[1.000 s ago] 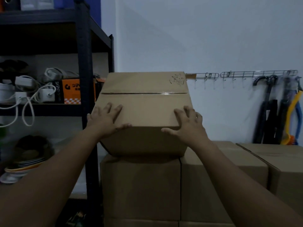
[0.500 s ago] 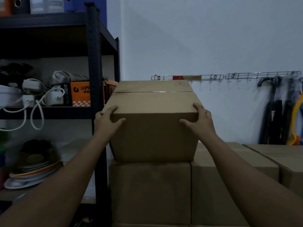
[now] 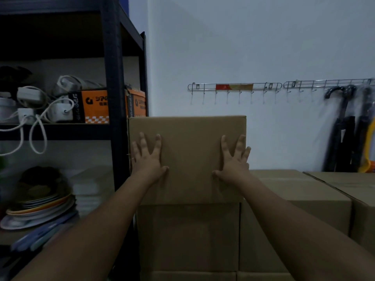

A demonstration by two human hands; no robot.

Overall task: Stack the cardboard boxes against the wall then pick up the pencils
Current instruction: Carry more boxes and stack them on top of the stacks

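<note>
Cardboard box (image 3: 188, 142) on top of the stack, two flat palms against it.
Both the left hand (image 3: 148, 159) and the right hand (image 3: 233, 161) press its near face, fingers straight and spread, gripping nothing. It sits on a lower box (image 3: 188, 236) below the wrists, with the white wall (image 3: 223, 47) behind. A black shelf (image 3: 113, 98) stands left of the left hand; more boxes (image 3: 294, 191) lie lower, right of the right arm.

Storeroom: stacked cardboard boxes (image 3: 294, 191), cluttered metal shelving (image 3: 113, 98), wall hooks (image 3: 233, 92).
</note>
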